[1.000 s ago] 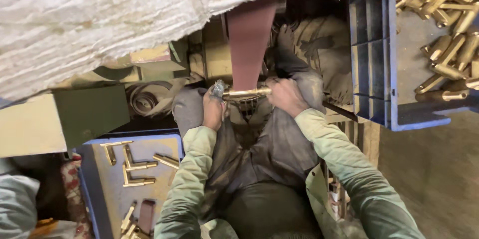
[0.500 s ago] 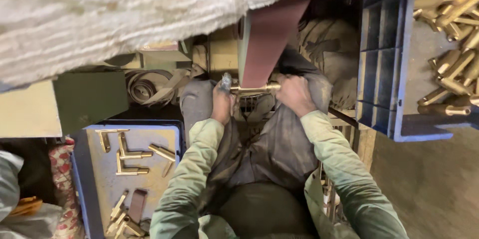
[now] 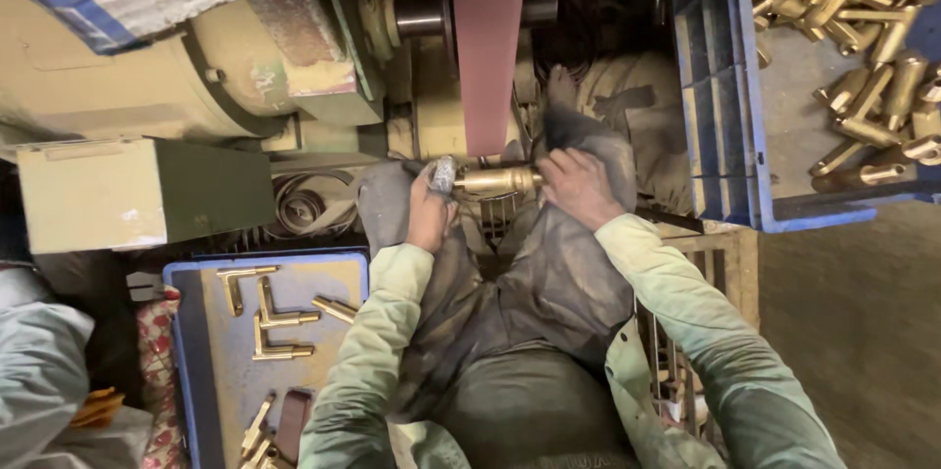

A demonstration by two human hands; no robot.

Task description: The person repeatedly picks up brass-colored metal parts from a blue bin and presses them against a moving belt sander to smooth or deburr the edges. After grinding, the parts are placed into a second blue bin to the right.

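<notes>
While both hands, left (image 3: 428,206) and right (image 3: 578,185), fingers closed, press a brass fitting (image 3: 495,180) to the sanding belt (image 3: 487,48), few finished pieces fill the near tray (image 3: 211,371) (far crate (image 3: 730,87) heaped)

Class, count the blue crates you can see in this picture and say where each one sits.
2. One blue crate stands at the upper right, heaped with brass parts. The other blue crate lies at the lower left, holding a few brass pieces. More may be hidden outside the frame.

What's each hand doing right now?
Left hand: closed on one end of the brass fitting.
Right hand: closed on its other end.
</notes>
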